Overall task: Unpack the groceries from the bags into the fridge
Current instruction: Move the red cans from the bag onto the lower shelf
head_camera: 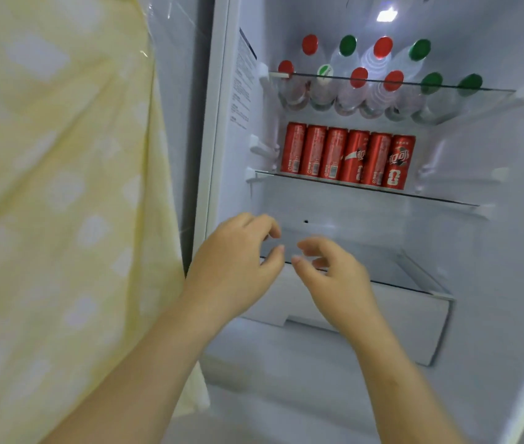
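Item 1, far left: yellow cloth with pale white patches, hanging beside the fridge and covering the left third of the view.

Item 2: fridge, open; a printed label is stuck on its left inner wall, text too small to read.

Item 3: my left hand, held in front of the compartment under the cans; fingers loosely curled, thumb forward, holding nothing; whether it touches the shelf I cannot tell.

Item 4: red cans, six, upright in one row, side by side on the middle glass shelf, toward its left.

Item 5: clear bottles, red and green caps turned toward me, two rows in the top level; the edge of the upper glass shelf crosses in front of the nearer row.

Item 6: my right hand, just beside the left, thumbs near but apart; fingers loosely curled, gripping nothing.

Item 7: interior light, lit, at the top.

Item 8: white drawer, below both hands, its front standing forward of the shelves.
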